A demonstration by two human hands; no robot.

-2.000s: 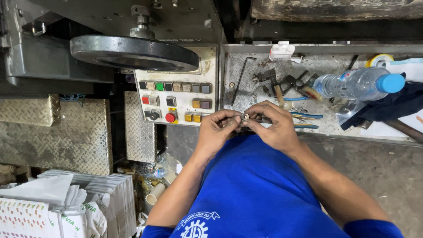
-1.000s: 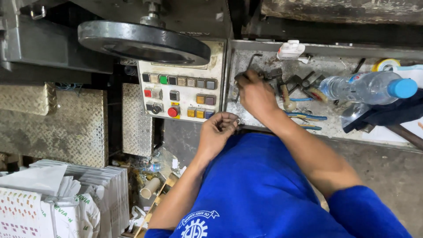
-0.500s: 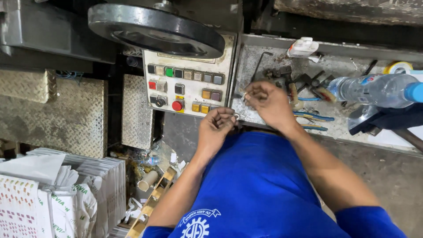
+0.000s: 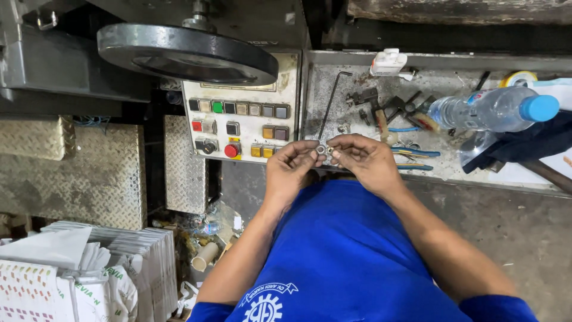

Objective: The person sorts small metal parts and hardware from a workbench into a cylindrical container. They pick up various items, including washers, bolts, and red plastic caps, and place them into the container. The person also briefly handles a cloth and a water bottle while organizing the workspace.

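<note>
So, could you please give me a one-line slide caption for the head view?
Both hands, left hand and right hand, pinch a small metal ring part before a control panel.

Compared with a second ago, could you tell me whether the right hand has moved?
Yes. The right hand has come back from the tools on the metal tray, toward the body, and now meets the left hand at a small metal part.

Small ring part (image 4: 322,149): bright metal, shiny. Handwheel (image 4: 185,52): dark cast metal, matt. Tread plates (image 4: 71,179): embossed steel, dull. Water bottle (image 4: 491,110): clear glossy plastic, blue cap. Tool tray (image 4: 351,128): worn, stained metal. Stacked sheets (image 4: 137,262): matt paper.
</note>
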